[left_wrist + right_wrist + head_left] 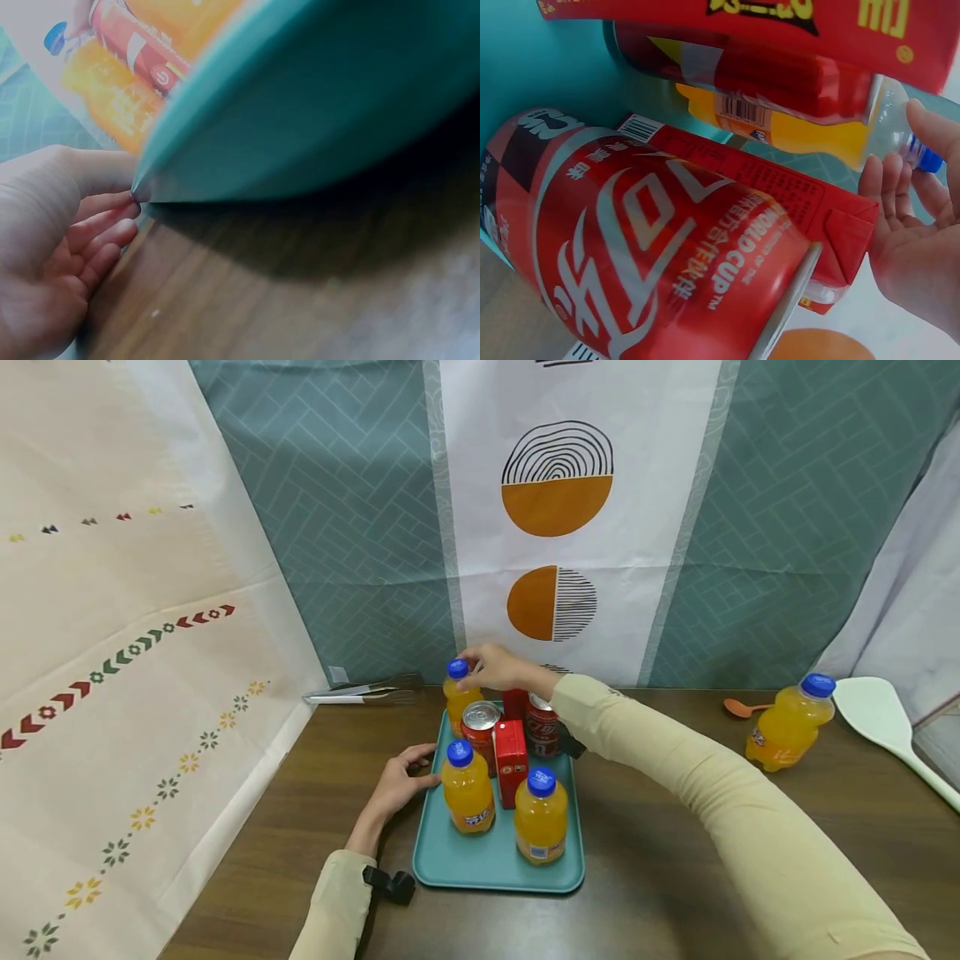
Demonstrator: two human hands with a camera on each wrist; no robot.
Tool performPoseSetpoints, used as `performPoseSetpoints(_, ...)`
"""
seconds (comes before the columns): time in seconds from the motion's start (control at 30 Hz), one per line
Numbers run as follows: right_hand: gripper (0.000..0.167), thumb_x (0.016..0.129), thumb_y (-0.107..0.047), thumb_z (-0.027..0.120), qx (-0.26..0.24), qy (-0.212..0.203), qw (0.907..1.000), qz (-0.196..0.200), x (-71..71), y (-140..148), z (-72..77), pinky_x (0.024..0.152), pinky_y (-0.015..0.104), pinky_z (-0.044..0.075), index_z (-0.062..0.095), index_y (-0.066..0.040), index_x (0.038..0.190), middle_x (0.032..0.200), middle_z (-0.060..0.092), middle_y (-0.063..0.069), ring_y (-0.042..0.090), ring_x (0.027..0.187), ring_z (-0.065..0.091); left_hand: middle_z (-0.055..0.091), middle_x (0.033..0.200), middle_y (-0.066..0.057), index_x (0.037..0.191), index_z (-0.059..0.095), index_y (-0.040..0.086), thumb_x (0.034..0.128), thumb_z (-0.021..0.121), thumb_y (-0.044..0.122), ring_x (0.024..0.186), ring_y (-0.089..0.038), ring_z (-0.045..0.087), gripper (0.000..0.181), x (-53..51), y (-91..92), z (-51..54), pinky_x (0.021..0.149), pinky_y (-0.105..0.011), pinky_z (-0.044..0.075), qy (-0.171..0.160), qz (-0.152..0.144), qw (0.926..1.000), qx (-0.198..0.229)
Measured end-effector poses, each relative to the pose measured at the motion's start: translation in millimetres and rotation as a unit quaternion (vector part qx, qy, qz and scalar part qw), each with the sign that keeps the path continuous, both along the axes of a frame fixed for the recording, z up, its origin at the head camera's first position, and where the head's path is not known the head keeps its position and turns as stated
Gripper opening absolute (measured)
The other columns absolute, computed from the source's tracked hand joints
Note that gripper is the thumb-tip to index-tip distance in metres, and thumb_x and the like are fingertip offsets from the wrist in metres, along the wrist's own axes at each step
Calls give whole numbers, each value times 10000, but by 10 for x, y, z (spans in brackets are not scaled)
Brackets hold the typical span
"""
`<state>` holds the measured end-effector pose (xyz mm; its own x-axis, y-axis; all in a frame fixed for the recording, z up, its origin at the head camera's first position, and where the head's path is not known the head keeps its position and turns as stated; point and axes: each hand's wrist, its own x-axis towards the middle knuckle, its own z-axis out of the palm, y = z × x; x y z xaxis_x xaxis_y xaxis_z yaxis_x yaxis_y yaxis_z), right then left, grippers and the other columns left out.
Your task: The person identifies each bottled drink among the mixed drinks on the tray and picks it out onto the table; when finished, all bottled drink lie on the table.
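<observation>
A teal tray (pixel 495 872) carries orange drink bottles, red cans and red cartons. My left hand (pixel 400 783) pinches the tray's left edge; in the left wrist view, thumb and fingers (pixel 112 171) meet at the rim. At the tray's far left corner, my right hand (pixel 495 668) holds an orange drink bottle (pixel 459 700) around its blue cap and neck. Nearer stand two more bottles, one at left (pixel 468 793) and one at right (pixel 542 827). A cola can (pixel 480 727) and a red carton (pixel 512 764) sit between them. Another can (pixel 645 240) lies close under the right wrist.
To the right, another orange drink bottle (pixel 791 727) stands on the brown table (pixel 660 860). Beside it lie an orange spoon (pixel 742 707) and a white spatula (pixel 877 714). Metal utensils (pixel 363 695) lie at the back left, by the curtain (pixel 360 527).
</observation>
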<state>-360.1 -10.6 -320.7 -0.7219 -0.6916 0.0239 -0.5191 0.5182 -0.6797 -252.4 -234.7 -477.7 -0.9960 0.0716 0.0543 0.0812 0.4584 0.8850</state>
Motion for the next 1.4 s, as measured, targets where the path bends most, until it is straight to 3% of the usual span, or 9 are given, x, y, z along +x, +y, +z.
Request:
performPoseSetpoints(0.2,417,926,-171,662,-72,-105,9999,-66,28,5,-61,950,349,542,581,24,1286,1138,628,176,287,1063,597,601,1290,-171,1343,577,45,827,722,32,1077,-258,596,536,19,9,-25,992,-370,532,-276,-6,9995,171)
performPoseSetpoints(0.4,383,916,-239,680,-260,225,9994,48,-43,5,-133,917,315,547,627,3,1208,1103,639,138,252,1013,611,621,1212,-226,1385,527,24,850,703,32,1060,-293,665,562,5,-15,-21,946,-355,562,-450,-190,9974,527)
performPoseSetpoints(0.53,341,911,-192,685,-265,486,9985,51,-27,-29,-123,897,319,530,652,28,1171,1074,630,160,250,967,579,617,1226,-235,1395,516,22,849,716,59,1089,-299,652,582,-17,-74,-21,950,-334,561,-536,-358,9965,535)
performPoseSetpoints(0.73,383,916,-138,671,-17,605,9981,-85,61,-55,-51,874,305,499,608,62,1238,1102,605,189,248,952,537,603,1254,-243,1407,498,14,850,727,88,1129,-307,622,606,-18,-153,0,932,-295,567,-671,-644,9937,632)
performPoseSetpoints(1.0,388,919,-162,673,-325,571,9972,-364,67,-11,171,829,284,508,598,44,1240,1033,599,141,237,928,544,551,1287,-290,1432,451,-10,854,731,91,1140,-335,637,650,-23,-155,16,931,-284,562,-702,-1053,9874,947)
performPoseSetpoints(1.23,295,912,-172,682,-873,274,9934,-697,130,45,428,747,202,442,620,22,1125,932,542,87,193,870,475,553,1282,-292,1425,457,-19,857,722,74,1126,-321,647,634,-31,-172,-9,920,-272,565,-697,-981,9883,942)
performPoseSetpoints(1.4,333,917,-186,676,-985,304,9909,-866,158,98,599,760,205,443,615,16,1174,958,532,95,202,900,475,559,1283,-279,1426,461,-7,852,727,67,1122,-290,652,637,-47,-176,-29,921,-265,563,-773,-933,9878,977)
